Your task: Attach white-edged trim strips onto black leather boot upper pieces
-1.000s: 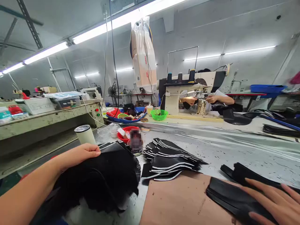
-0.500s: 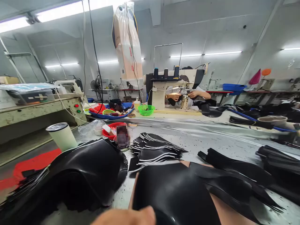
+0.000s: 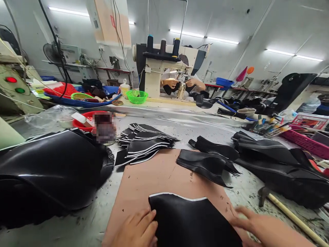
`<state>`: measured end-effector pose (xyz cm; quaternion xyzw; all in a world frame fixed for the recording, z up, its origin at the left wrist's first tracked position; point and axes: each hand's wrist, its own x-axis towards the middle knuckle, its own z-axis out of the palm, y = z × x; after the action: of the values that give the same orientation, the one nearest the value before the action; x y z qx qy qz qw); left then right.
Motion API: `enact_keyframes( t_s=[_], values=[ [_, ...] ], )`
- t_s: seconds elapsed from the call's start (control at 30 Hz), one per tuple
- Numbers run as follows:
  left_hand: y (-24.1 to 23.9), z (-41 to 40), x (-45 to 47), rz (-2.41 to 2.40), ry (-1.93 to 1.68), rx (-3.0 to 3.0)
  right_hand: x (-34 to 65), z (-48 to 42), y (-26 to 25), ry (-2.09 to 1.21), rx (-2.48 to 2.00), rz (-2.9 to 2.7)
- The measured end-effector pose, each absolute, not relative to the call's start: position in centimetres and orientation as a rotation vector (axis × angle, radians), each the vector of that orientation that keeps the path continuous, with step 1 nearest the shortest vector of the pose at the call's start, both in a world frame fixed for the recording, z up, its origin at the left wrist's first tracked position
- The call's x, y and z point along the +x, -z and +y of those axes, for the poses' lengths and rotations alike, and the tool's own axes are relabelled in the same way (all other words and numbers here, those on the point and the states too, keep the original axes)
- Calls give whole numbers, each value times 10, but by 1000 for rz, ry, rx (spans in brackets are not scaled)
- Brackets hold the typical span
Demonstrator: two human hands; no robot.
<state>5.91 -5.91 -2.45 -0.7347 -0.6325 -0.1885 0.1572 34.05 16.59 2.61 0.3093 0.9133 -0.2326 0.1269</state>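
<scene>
A black leather-like piece (image 3: 187, 223) with a white strip along its far edge lies at the near end of the pinkish-brown board (image 3: 144, 178). At its left edge, the bent fingers of my left hand (image 3: 137, 229) close on the material; the thumb is hidden. My right hand (image 3: 262, 224) reaches in from the right, fingers stretched and apart, with the tips at the piece's right edge. Beyond the board is a fanned stack of white-edged black pieces (image 3: 146, 142). Several curved black pieces (image 3: 205, 163) overlap the board's right side.
A large black pile (image 3: 56, 168) takes up the left. To the right are more black pieces (image 3: 277, 161), a hammer (image 3: 290, 214), and a magenta basket (image 3: 305, 140). A red bowl (image 3: 82, 120) stands behind. Across the table, a co-worker's hands (image 3: 171, 83) are at a sewing machine (image 3: 154, 75).
The view has swung right and downward. The large black sheet that covered the board is gone from there; a white-edged piece now lies nearer me. Both my hands now show, where one did before.
</scene>
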Motion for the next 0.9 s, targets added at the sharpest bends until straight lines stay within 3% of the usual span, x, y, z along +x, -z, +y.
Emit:
enact_keyframes(
  t_s=[0.1, 0.23, 0.57, 0.9],
  values=[
    [29, -47, 57, -2321, 797, -1911, 276, 156, -36, 538, 678, 2868],
    [31, -33, 56, -2588, 910, -1756, 189, 129, -23, 979, 293, 2921],
    [15, -27, 53, -2927, 1339, -1554, 154, 118, 15, 1826, 450, 2677],
    [10, -17, 58, -3116, 1751, -1410, 154, 111, 16, 1472, 382, 3185]
  ],
)
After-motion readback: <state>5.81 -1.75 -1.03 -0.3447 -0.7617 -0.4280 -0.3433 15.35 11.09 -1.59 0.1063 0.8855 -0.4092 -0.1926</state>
